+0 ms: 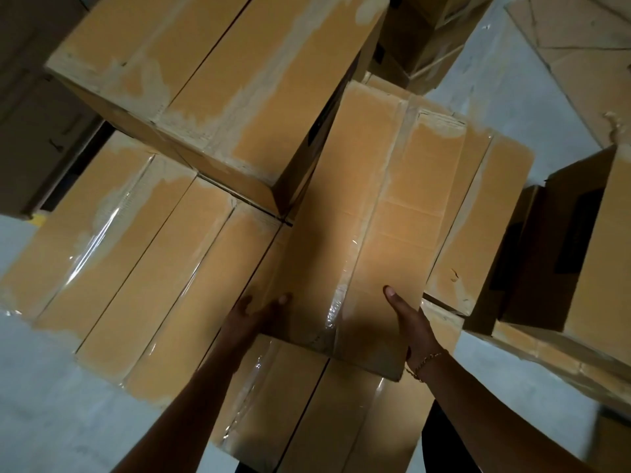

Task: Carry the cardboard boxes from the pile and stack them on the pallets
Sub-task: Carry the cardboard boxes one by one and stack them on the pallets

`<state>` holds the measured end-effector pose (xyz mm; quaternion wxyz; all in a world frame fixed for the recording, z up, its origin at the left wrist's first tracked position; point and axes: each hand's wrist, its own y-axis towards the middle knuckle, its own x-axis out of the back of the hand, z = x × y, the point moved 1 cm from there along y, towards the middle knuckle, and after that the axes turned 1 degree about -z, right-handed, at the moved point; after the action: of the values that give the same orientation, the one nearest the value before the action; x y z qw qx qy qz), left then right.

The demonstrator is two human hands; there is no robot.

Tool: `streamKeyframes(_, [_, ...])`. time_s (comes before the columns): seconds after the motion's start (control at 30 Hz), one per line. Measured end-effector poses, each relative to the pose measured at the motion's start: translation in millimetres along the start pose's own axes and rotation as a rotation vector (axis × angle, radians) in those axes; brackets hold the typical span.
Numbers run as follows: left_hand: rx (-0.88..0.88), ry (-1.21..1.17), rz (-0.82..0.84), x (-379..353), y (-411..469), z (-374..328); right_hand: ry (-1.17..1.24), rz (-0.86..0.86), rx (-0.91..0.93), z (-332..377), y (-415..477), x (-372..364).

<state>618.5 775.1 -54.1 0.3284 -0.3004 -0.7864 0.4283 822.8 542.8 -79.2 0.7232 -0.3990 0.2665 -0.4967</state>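
Now held: a long box, its top seam taped, runs lengthwise away from the person, with its near end between both hands.
Left hand: the left hand grips the box's near left corner. The thumb lies over the top face and the fingers curl down the side.
Right hand: the right hand grips the box's near right edge. The thumb lies flat on top and the fingers wrap round the side, out of sight. A bracelet hangs at the wrist.
Under the box: a near box sits below its near end. I cannot tell whether the box rests on it or is lifted clear.
Left of the box: a row of boxes lies side by side, lower down, with glossy clear tape catching the light.
Beyond and left of the box: a tall box stands higher, its top scarred with pale torn patches.
Right of the box: a side box lies lower and partly beneath it. Past that is a dark box, tilted.
Far right beyond the box: flat cardboard is spread on the ground.
Floor: the floor is pale grey and smooth. It shows near-left of the box and in a strip to its right.
Room: dim, with shadow falling over the box's near end.
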Motion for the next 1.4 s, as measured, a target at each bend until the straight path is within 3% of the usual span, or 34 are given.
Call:
streamKeyframes(0.13, [0.121, -0.19, 0.078, -7, -3, 15, -0.044, 0.026, -0.098, -7, 2, 6])
streamKeyframes(0.3, [0.02, -0.191, 0.061, -22, 4, -4, -0.022, -0.027, 0.075, 3, 1, 0])
streamKeyframes(0.57, [-0.092, -0.196, -0.056, -19, 38, -72, -0.042, -0.117, 0.179, 50, 34, -18])
streamKeyframes(0.9, [-0.171, -0.271, -0.127, -29, 91, -133, -0.139, -0.178, 0.134, 114, 77, -44])
streamKeyframes(1.4, [-0.183, -0.379, -0.169, -36, 124, -163, -0.168, -0.211, 0.133, 143, 98, -55])
